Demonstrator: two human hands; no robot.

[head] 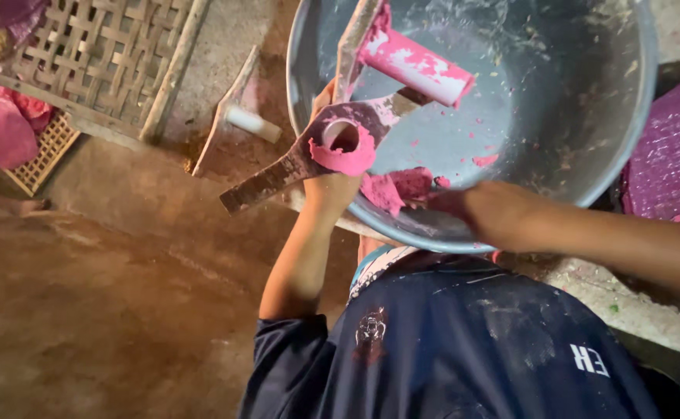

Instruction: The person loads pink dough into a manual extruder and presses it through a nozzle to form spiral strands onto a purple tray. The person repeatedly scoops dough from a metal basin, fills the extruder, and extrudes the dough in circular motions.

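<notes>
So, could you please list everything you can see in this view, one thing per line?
Metal basin: one, grey, upper right, smeared with pink bits.
Pink paste: one lump, at the basin's near rim.
Flat tool with a ring: one, dark, pink-coated, across the basin's left rim.
Roller: one, pink and white, inside the basin.
White-handled tool: one, on the ground at left.
Woven tray: one, tan, upper left.
Purple mat: one, right edge.
Left hand: under the ringed tool, appears to hold it.
Right hand: blurred, at the paste.
</notes>
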